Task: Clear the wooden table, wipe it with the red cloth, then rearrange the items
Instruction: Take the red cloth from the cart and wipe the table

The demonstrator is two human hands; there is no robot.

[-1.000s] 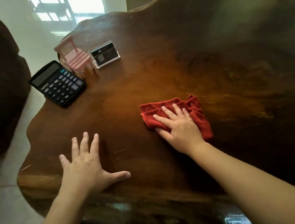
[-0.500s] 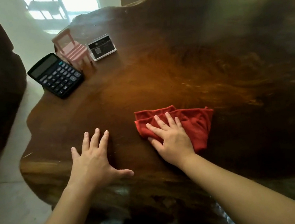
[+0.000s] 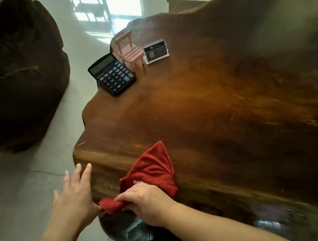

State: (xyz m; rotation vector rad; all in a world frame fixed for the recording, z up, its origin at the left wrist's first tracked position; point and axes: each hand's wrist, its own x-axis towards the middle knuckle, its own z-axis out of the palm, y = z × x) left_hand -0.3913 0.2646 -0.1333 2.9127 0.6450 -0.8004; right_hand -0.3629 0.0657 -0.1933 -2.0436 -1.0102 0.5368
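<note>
The red cloth (image 3: 155, 172) hangs over the near left edge of the wooden table (image 3: 223, 101), bunched at its lower end. My right hand (image 3: 145, 202) grips that bunched end at the table's rim. My left hand (image 3: 74, 195) is spread flat against the table's side just left of the cloth, fingers apart, thumb touching the cloth's tip. At the far left of the tabletop stand a black calculator (image 3: 111, 73), a small pink toy chair (image 3: 128, 50) and a clear card holder (image 3: 155, 51), close together.
A large dark wooden seat or stump (image 3: 11, 75) stands to the left across a strip of pale tiled floor (image 3: 21, 190). The table's edge is wavy and irregular. A low wooden piece (image 3: 180, 5) stands beyond the table's far end.
My right hand dragged the cloth from the tabletop down to the near edge and gathered it. My left hand slid off the top to the table's side. The view swung left.
</note>
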